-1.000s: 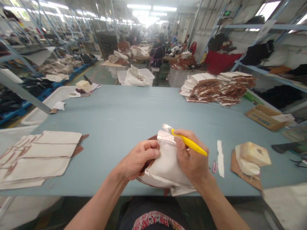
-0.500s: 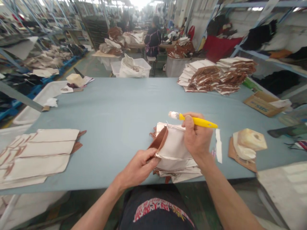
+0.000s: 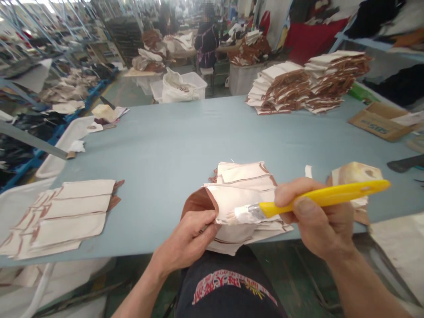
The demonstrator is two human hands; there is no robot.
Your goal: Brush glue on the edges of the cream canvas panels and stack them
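My left hand (image 3: 187, 240) pinches the top cream fabric piece (image 3: 240, 198) by its folded-back brown edge, at the near edge of the blue-grey table (image 3: 165, 145). The piece lies on a small stack of similar cream and brown pieces (image 3: 247, 172). My right hand (image 3: 318, 218) is closed round a yellow-handled brush (image 3: 318, 196). The brush lies almost level, and its white bristles rest on the top piece just right of my left fingers.
Cut pieces laid out flat (image 3: 62, 216) sit at the near left. Tall stacks of pieces (image 3: 308, 81) stand at the far right beside a cardboard box (image 3: 377, 121). A pale lump on a brown scrap (image 3: 354, 172) lies behind my right hand. A person sits beyond the table.
My right hand has swung the brush from the far edge of the stack down onto the top piece, bristles now pointing left. My left hand has folded the brown edge further back.
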